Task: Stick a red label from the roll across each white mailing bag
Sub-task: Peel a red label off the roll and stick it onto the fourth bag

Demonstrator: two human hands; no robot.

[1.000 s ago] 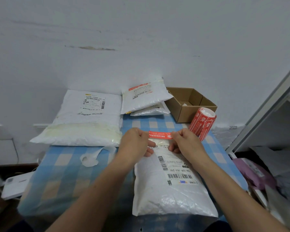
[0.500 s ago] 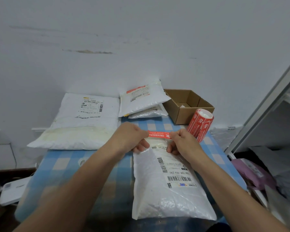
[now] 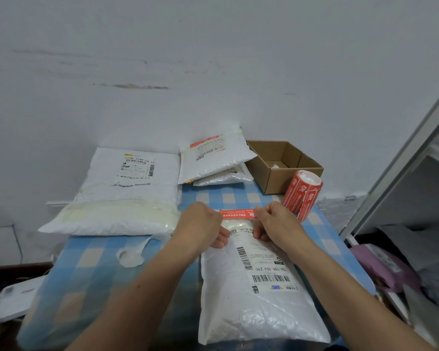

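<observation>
- Toward the front right corner of the tabletop (image 3: 86, 269), white mailing bag (image 3: 259, 312) is laid lengthwise, front to back.
- Over its far end, red label (image 3: 237, 214) is held crosswise, ends pinched by left hand (image 3: 200, 224) and right hand (image 3: 276, 224), equally near.

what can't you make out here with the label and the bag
Head view, red label: its ends sit under the left hand and right hand; whether it is stuck to the front bag is unclear.
Head view, cardboard box: its walls hide most of the inside.
Head view, lower back bag: mostly covered by the labelled bag on top.
Head view, purple packet: blurred.
</observation>
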